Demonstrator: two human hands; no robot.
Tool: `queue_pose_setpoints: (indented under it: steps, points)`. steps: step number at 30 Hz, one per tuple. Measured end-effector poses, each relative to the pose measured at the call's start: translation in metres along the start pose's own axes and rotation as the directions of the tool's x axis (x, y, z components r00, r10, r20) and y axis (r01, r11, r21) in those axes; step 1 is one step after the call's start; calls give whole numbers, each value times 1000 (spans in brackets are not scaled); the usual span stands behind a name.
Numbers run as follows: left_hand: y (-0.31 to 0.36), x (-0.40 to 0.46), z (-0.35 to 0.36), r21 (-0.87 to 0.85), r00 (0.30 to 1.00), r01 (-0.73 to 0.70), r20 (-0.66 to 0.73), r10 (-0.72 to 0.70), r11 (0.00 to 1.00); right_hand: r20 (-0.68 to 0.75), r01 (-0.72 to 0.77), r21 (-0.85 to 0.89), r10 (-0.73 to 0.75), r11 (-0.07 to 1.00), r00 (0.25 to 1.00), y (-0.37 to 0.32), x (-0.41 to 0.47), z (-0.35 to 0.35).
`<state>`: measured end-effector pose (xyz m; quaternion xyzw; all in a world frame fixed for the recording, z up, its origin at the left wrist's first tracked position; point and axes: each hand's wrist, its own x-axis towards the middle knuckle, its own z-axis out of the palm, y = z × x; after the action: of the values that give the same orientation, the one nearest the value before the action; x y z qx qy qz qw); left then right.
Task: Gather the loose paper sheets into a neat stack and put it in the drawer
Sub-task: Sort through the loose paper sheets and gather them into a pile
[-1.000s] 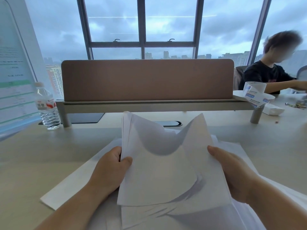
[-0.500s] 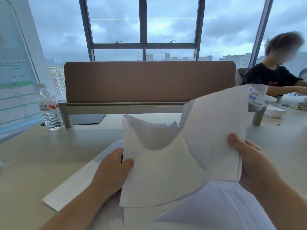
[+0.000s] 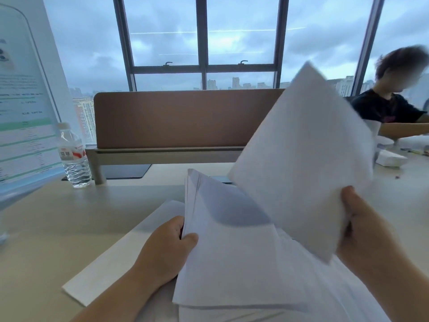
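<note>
Left hand (image 3: 167, 249) pinches with thumb on top; right hand (image 3: 364, 231), raised higher, holds a closed grip.

Bottle (image 3: 75, 159) left on desk (image 3: 69, 219); divider (image 3: 185, 119) behind paper stack (image 3: 232, 252).

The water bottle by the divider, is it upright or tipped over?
Upright: the water bottle stands on its base on the desk, cap on top.

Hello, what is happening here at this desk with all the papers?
A person is sorting loose paper on a desk. The left hand grips a bundle of sheets by its edge, while the right hand holds one sheet lifted apart. More sheets lie underneath. No drawer is visible.
</note>
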<state>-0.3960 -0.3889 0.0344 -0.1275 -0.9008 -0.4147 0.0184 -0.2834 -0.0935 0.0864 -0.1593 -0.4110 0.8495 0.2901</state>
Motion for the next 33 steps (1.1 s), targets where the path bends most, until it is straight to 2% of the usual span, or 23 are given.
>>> queue_pose_setpoints:
  steps: [5,13,18,20,22,33]
  points:
    - [-3,4,0,22,1000,-25,-14,26,999,67,-116,-364,150,924,986,26,-11,6]
    - [-1,4,0,-85,1000,11,-10,-11,996,20,-151,-612,206,777,978,37,-14,4]
    - [2,0,-3,-190,999,24,-24,-29,981,141,-38,-854,302,518,943,41,-15,-2]
    - [5,-2,-3,-210,999,33,-10,-36,977,169,16,-890,298,455,939,42,-16,-2]
    - [4,-1,-2,-161,1000,25,-2,-26,987,180,37,-901,294,432,939,41,-16,-1]
    - [3,2,-1,-151,999,46,29,-42,987,206,57,-905,317,422,926,40,-19,1]
